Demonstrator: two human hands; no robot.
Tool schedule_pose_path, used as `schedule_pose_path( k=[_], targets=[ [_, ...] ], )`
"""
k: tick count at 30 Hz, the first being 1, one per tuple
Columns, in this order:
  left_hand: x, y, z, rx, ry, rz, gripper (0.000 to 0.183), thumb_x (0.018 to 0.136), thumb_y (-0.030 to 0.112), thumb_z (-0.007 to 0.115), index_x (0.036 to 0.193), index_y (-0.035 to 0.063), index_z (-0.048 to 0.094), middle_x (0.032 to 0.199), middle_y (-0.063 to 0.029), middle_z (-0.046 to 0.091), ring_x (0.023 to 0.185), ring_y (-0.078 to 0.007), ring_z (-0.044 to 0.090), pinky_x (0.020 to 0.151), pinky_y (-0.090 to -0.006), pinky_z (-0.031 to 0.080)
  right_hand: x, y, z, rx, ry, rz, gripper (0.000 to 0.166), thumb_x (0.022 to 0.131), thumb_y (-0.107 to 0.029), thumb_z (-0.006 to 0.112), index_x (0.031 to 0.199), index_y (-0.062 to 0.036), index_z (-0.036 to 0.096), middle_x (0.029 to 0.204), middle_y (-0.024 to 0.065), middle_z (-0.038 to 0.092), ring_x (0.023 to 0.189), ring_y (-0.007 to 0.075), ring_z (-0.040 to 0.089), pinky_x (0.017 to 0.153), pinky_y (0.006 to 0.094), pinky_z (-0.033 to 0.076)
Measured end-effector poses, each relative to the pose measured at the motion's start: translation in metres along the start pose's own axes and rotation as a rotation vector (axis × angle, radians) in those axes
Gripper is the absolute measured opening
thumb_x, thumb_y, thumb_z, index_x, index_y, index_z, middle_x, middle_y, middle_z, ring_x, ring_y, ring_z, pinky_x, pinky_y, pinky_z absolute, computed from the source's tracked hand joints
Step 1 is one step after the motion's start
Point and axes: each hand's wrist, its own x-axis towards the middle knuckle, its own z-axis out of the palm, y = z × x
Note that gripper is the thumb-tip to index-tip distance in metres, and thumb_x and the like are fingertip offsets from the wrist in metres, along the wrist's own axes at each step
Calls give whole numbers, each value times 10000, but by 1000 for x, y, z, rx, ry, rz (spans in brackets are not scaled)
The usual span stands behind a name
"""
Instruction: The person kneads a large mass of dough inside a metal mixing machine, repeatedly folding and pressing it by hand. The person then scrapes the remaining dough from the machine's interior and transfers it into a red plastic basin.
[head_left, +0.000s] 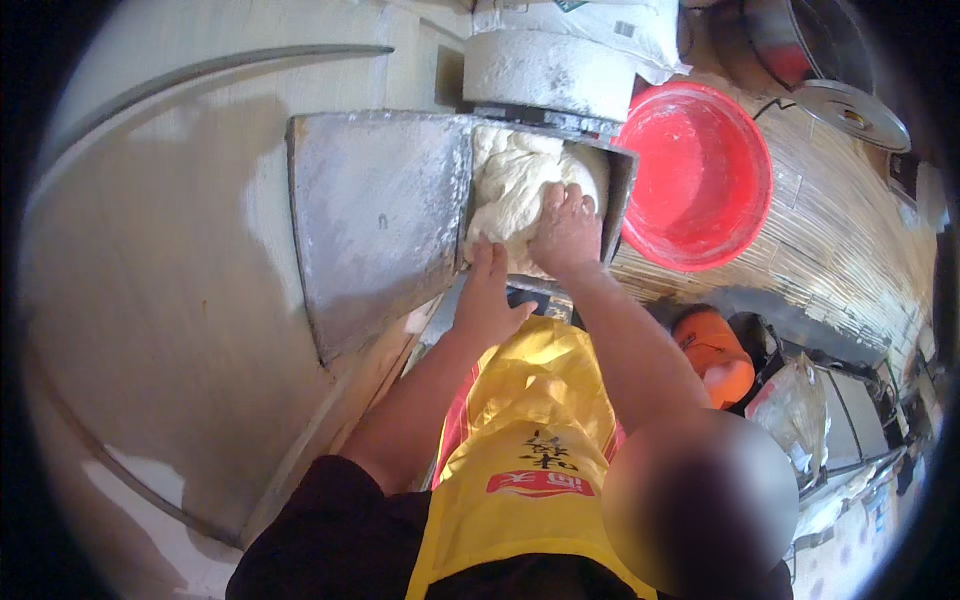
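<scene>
A large pale mass of dough (514, 184) fills much of a floury metal trough (621, 176), which looks like that of a dough mixer. The fingers of my right hand (568, 232) curl into the dough at its right side, close to the trough's right wall. At the near left corner, my left hand (486, 296) rests its fingertips against the dough's edge, with the thumb apart. A flat metal lid (379, 225) lies swung out to the left of the trough. The fingertips of both hands are partly hidden by dough.
A red plastic basin (697, 176) with white residue stands right of the trough. Beyond the trough is a floury white drum-shaped part (547, 71) with a white sack (592, 15) above it. A wall (172, 225) borders the left. An orange container (716, 356) sits at lower right.
</scene>
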Motion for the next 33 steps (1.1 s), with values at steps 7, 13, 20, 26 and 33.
schedule_pose_path(
  k=[7, 13, 20, 26, 33],
  targets=[
    [41, -29, 14, -22, -126, 47, 1134, 686, 547, 886, 1516, -69, 417, 1584, -335, 344, 1488, -464, 346, 1255, -445, 296, 5, -7, -5, 73, -159, -15, 484, 804, -147, 754, 1214, -48, 518, 1222, 203, 578, 1173, 401, 635, 934, 475, 582],
    [79, -26, 29, 115, -323, 47, 885, 788, 682, 744, 1521, 237, 522, 1462, -162, 606, 1343, -343, 574, 1163, -469, 414, 4, -3, -4, -5, -276, -30, 522, 809, -220, 778, 1225, -35, 523, 1249, 196, 570, 1154, 382, 640, 939, 457, 582],
    [118, -105, 83, -283, -497, 146, 915, 774, 655, 777, 1516, 182, 525, 1525, -145, 560, 1402, -329, 521, 1173, -451, 403, 8, -21, 2, -108, -387, -107, 498, 852, -248, 720, 1238, 21, 555, 1235, 212, 590, 1156, 369, 652, 974, 440, 555],
    [132, -106, 88, -185, -481, 156, 882, 772, 619, 797, 1484, 156, 557, 1521, -148, 560, 1400, -343, 520, 1171, -454, 408, 18, -20, 8, -163, -424, -203, 477, 846, -280, 756, 1201, 15, 633, 1209, 207, 646, 1148, 326, 664, 971, 406, 551],
    [113, -96, 71, -6, -313, 162, 844, 770, 576, 821, 1447, 126, 593, 1517, -151, 561, 1398, -360, 518, 1168, -457, 414, 15, -29, -5, -68, -409, -266, 514, 819, -340, 804, 1195, -24, 653, 1245, 170, 651, 1228, 309, 638, 1026, 417, 528]
  ],
)
